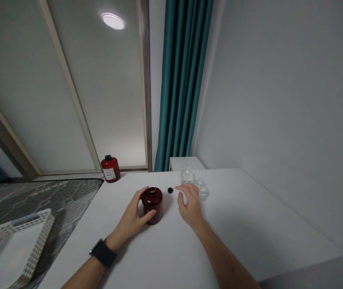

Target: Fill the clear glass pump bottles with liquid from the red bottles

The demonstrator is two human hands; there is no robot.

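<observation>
On the white table stands a dark red bottle, upright, with its neck uncapped. My left hand is wrapped round its left side, thumb across the front and fingers behind. A small black cap lies on the table just right of the bottle. My right hand hovers beside the cap, thumb and fingers apart, holding nothing visible. Behind its fingers is a crumpled clear plastic bag, partly covered by the hand.
A second red bottle with a black cap and white label stands at the table's far left corner. A white perforated basket sits on the grey striped surface at left. Beyond the table are a teal curtain and a white cabinet.
</observation>
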